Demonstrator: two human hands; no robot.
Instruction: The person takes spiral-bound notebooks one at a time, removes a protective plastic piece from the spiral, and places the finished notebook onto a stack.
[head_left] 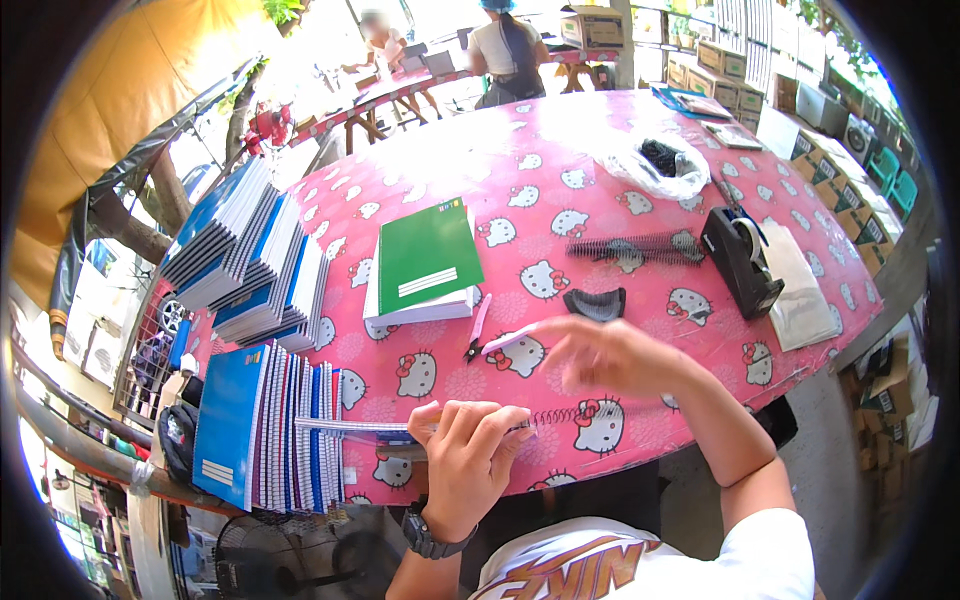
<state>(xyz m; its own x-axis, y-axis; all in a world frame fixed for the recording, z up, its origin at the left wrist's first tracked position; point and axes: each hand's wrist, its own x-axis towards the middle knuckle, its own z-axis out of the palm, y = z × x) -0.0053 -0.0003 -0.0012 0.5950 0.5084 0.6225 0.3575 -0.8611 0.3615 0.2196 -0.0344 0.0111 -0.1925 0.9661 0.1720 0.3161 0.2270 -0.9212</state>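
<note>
My left hand [468, 440], with a dark watch on its wrist, is closed around the bound edge of a notebook [350, 426] held edge-on over the near table edge. From that edge a thin spiral wire [560, 414] sticks out to the right. Blurred by motion, my right hand [610, 360] hovers above the table with its fingers apart and nothing visible in them. Close to its fingertips, pink-handled pliers [480, 322] lie with handles spread. Beyond it are a dark curved piece of coils [596, 303] and a row of dark spiral wires [635, 249].
A green notebook [430, 255] tops a small pile mid-table. Blue notebooks [225, 430] stand stacked at left, with more piles [265, 260] behind. At right are a black tape dispenser [742, 262], brown paper [800, 290] and a plastic bag [655, 168]. Two people sit farther back.
</note>
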